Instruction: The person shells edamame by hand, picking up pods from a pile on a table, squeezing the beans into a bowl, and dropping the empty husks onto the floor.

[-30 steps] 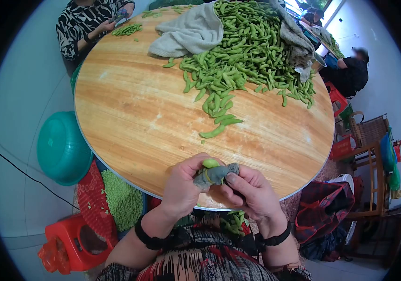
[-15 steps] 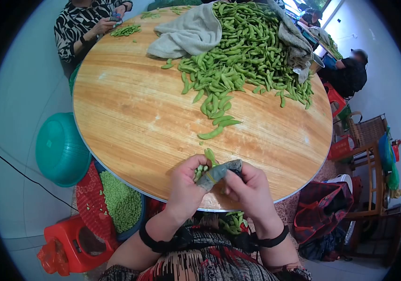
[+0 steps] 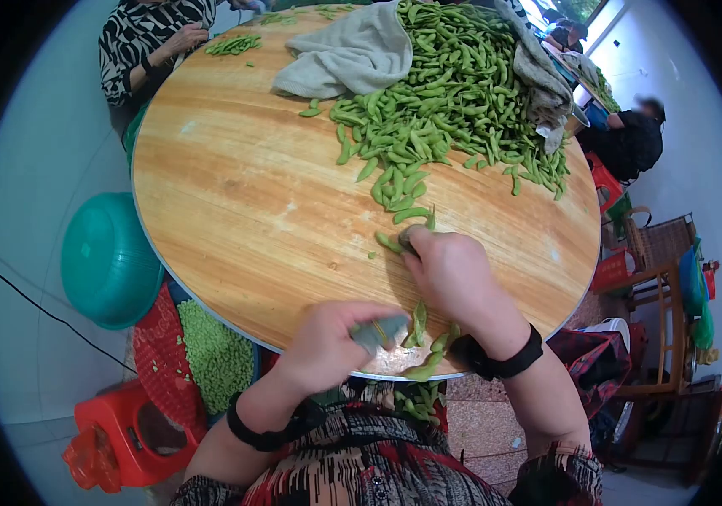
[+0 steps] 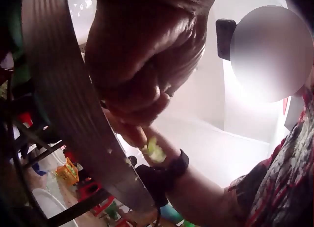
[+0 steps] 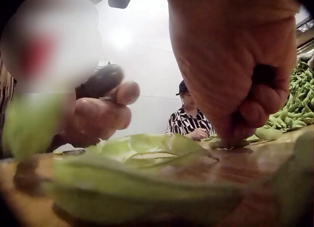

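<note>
Head: right hand (image 3: 449, 270), grip pinching a pod (image 3: 390, 244) on the counter (image 3: 234, 211) below the pod heap (image 3: 445, 93). Left hand (image 3: 327, 346) at counter edge, fingers curled; empty shells (image 3: 424, 337) beside it.
Left wrist: fist (image 4: 142, 65) closed, contents unclear.
Right wrist: fingers (image 5: 235, 74) pressed to counter; shells (image 5: 142, 153) in foreground.
</note>
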`<state>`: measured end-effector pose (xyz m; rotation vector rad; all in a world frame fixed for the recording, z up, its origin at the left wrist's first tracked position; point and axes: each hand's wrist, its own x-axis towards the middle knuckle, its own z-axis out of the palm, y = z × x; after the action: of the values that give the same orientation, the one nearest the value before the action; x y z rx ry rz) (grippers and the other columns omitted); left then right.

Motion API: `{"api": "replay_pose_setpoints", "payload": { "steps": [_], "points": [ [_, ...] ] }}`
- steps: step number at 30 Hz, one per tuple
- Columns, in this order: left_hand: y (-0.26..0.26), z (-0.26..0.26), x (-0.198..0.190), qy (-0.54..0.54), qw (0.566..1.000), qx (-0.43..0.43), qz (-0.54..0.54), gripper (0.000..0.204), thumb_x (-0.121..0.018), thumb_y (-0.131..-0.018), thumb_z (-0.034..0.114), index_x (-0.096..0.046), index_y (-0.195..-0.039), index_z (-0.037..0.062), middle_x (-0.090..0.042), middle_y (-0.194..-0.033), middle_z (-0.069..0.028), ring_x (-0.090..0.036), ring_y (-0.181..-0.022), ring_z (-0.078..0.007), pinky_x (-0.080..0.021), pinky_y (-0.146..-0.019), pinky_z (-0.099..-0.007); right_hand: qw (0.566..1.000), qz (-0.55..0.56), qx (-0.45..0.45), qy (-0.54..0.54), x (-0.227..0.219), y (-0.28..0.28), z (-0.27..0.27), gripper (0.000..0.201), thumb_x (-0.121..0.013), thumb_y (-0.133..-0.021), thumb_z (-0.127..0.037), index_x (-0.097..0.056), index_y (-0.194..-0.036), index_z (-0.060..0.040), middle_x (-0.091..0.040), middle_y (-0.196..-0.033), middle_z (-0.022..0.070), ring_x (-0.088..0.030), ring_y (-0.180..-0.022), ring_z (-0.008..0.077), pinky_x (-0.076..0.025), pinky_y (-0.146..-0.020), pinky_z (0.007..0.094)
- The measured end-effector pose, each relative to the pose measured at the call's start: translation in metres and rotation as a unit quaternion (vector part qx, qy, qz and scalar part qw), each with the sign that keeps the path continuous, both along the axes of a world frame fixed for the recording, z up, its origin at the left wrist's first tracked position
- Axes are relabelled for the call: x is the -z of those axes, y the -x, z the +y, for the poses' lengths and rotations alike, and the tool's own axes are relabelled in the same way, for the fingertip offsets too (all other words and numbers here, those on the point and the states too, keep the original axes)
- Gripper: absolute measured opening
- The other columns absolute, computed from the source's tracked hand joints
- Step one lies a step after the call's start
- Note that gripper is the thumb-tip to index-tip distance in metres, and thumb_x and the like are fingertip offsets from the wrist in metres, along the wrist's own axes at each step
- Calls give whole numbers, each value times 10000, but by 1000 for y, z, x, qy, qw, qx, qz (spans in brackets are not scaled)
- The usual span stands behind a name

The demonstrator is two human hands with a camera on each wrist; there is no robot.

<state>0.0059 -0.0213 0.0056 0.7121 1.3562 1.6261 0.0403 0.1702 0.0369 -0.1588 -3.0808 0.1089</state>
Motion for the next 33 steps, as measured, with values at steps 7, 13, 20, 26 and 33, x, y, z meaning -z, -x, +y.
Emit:
{"api": "replay_pose_setpoints", "payload": {
  "steps": [7, 13, 20, 26, 33],
  "points": [
    [5, 17, -19, -102, 919, -175, -339, 298, -462, -816, -36, -528, -1107, -46, -567, -763, -37, -430, -529, -39, -267, -392, -141, 802, 7, 81, 591, -22, -36, -25, 137, -557, -857, -140, -526, -792, -24, -563, -688, 8, -515, -594, 91, -414, -527, 246],
    [3, 18, 0, -112, 936, -174, -285, 231, -474, -798, -54, -580, -1001, -25, -579, -783, -35, -427, -528, -37, -268, -399, -145, 641, -84, 68, 760, -19, -56, -28, 213, -430, -950, -200, -510, -833, -41, -474, -653, -35, -367, -530, 35, -293, -480, 178],
    [-11, 27, 5, -86, 958, -219, -163, 204, -520, -772, -54, -589, -963, -26, -596, -812, -49, -443, -554, -33, -296, -438, -152, 606, -74, 68, 789, -2, -62, -23, 198, -442, -941, -174, -532, -835, -32, -480, -643, -32, -359, -509, 31, -271, -454, 172],
    [2, 19, 1, -167, 950, -39, -260, 150, -544, -792, -12, -586, -936, -24, -594, -814, -45, -444, -568, -25, -325, -481, -152, 530, -78, 79, 840, -5, -65, -25, 180, -449, -936, -155, -547, -854, -28, -477, -649, -43, -340, -508, 19, -252, -450, 160],
    [-2, 41, -11, -48, 974, -212, 56, 172, -640, -760, -4, -584, -923, 4, -564, -792, -2, -484, -654, -33, -413, -576, -171, 919, 119, 34, 373, -12, -58, -35, 97, -556, -836, -91, -548, -777, -14, -523, -586, 118, -513, -487, 245, -397, -467, 313]
  ]
}}
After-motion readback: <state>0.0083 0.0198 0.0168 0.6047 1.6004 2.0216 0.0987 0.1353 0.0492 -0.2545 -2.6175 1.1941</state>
